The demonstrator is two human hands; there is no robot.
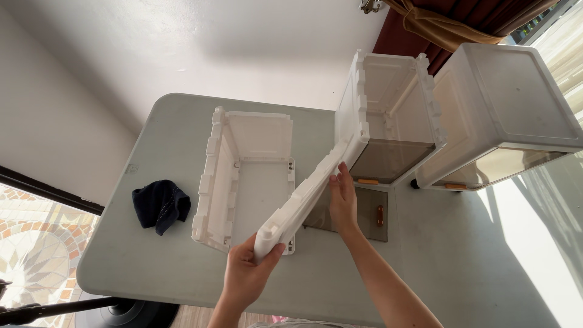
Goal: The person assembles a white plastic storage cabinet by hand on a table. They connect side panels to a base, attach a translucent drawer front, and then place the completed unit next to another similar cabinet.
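Far left on the grey-green table: a dark blue cloth, crumpled, lying well apart from the hands.

Right of the cloth: a white plastic box frame, partly built, open on top, with its left wall and far wall upright on a flat base.

Left hand, near edge of the table: fingers curled around the near end of a white side panel, thumb on top, gripping it. The panel runs slantwise from this hand up and away to the right, tilted, above the right edge of the open frame.

Right hand: fingers straight and pressed together, flat against the panel's right face near its middle.

Under the right hand: a smoky clear door panel with an orange handle, flat on the table.

Far right: two assembled white storage boxes with tinted fronts, side by side.
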